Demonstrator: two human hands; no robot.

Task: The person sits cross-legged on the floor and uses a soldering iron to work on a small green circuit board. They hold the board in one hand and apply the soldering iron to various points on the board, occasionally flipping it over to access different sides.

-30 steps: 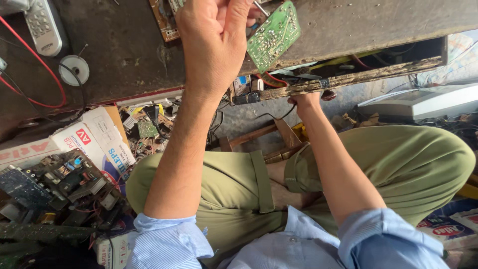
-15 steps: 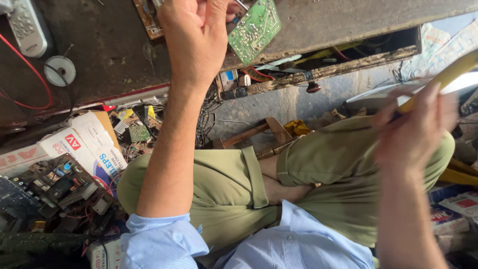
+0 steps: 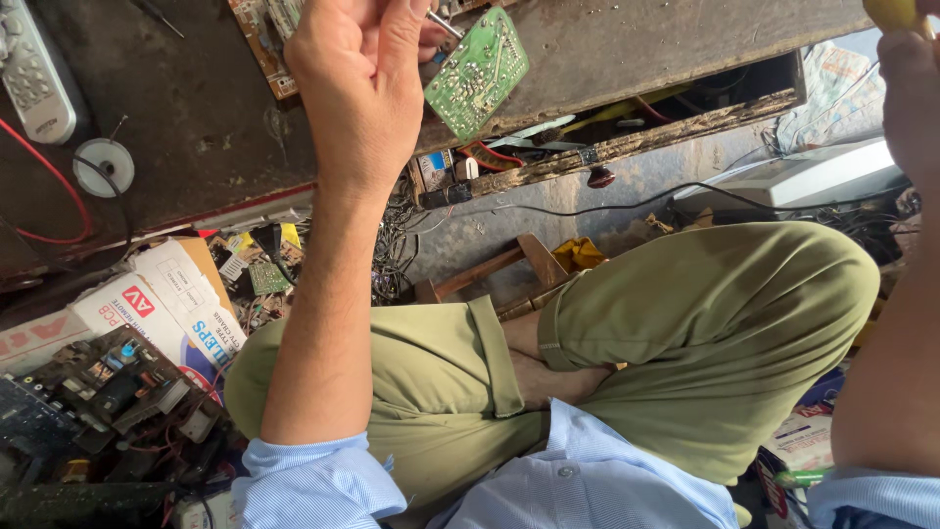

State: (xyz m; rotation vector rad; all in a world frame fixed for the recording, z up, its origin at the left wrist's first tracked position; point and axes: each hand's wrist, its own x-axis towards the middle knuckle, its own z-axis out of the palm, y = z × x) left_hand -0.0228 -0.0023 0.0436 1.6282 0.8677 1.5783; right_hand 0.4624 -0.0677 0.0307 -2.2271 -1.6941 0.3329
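My left hand point(image 3: 357, 88) is raised over the dark workbench point(image 3: 206, 118) and holds a small green circuit board point(image 3: 476, 72) by its edge, solder side facing me. A thin metal piece point(image 3: 443, 24) shows at my fingertips. At the far right edge, my right hand point(image 3: 911, 93) is lifted, closed around a yellow handle point(image 3: 889, 12) that is mostly cut off by the frame. I sit with my knees in olive trousers point(image 3: 705, 323) drawn up below the bench.
A grey remote control point(image 3: 34, 73), a solder spool point(image 3: 103, 167) and a red wire point(image 3: 49, 230) lie on the bench at left. Printed cardboard boxes point(image 3: 166, 294) and old circuit boards point(image 3: 108, 392) crowd the floor at left. A white device point(image 3: 803, 176) sits at right.
My right hand came out from under the bench edge and rose to the upper right with the yellow-handled thing. The left hand stayed up with the green board.
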